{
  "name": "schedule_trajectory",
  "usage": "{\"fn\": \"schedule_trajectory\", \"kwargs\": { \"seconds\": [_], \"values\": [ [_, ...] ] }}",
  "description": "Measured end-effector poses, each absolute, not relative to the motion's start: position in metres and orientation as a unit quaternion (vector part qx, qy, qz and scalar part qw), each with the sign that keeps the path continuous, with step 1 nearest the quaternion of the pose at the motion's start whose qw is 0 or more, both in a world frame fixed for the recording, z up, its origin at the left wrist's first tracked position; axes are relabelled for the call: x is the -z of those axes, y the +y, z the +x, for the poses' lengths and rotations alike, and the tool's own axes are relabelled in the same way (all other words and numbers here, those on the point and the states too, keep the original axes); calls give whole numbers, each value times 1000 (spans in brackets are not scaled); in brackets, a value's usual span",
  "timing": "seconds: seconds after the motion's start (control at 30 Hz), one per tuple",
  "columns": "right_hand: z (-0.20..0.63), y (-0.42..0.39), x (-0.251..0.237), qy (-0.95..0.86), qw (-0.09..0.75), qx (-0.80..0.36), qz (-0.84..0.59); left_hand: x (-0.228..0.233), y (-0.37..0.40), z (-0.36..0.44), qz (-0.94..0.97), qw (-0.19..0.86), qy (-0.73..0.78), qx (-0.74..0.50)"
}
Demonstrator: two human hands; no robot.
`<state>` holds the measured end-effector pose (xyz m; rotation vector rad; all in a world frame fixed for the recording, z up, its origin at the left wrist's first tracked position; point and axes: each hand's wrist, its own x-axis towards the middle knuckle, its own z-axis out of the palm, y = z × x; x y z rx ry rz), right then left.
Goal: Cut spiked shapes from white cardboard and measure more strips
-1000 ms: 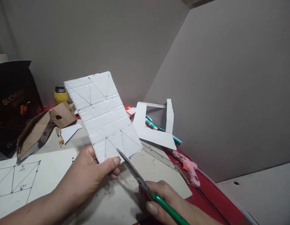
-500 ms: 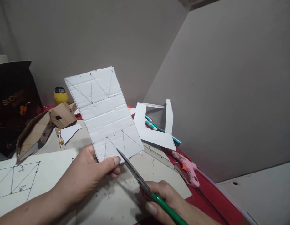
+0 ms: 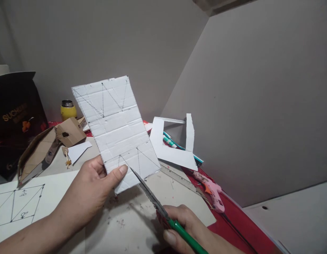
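A white cardboard piece (image 3: 118, 130) with drawn zigzag lines is held up, tilted, above the table. My left hand (image 3: 91, 187) grips its lower left part, thumb on the front face and fingers behind, partly hidden. In my right hand (image 3: 189, 224) is a pair of scissors (image 3: 152, 195) with a green handle. The blades look nearly closed, and their tip lies over the lower drawn lines, just right of my left thumb. Whether the tip touches the cardboard I cannot tell.
A sheet with a line drawing (image 3: 25, 204) lies at left, near brown cardboard pieces (image 3: 70, 132) and a black bag (image 3: 17, 116). Behind stands a yellow jar (image 3: 68, 110). To the right are a white cardboard offcut (image 3: 176, 155), a ruler (image 3: 179, 175) and a pink glue gun (image 3: 215, 197).
My left thumb has slid up from the cardboard's bottom edge onto its lower face, uncovering the bottom corner. The scissors stay almost in place against the cardboard.
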<state>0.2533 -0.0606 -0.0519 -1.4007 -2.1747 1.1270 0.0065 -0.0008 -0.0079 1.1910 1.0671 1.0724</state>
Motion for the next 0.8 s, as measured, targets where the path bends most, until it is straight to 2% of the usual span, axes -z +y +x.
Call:
{"fn": "schedule_trajectory", "kwargs": {
  "seconds": [0.23,0.5,0.8],
  "values": [
    [250,-57,42,-776,164,-392,-466,12,-5,10,486,634,400,-449],
    [242,-68,34,-739,181,-397,-513,16,-5,13,478,649,385,-450],
    [246,-53,58,-726,217,-500,-420,14,-5,12,477,651,383,-449]
  ]
}}
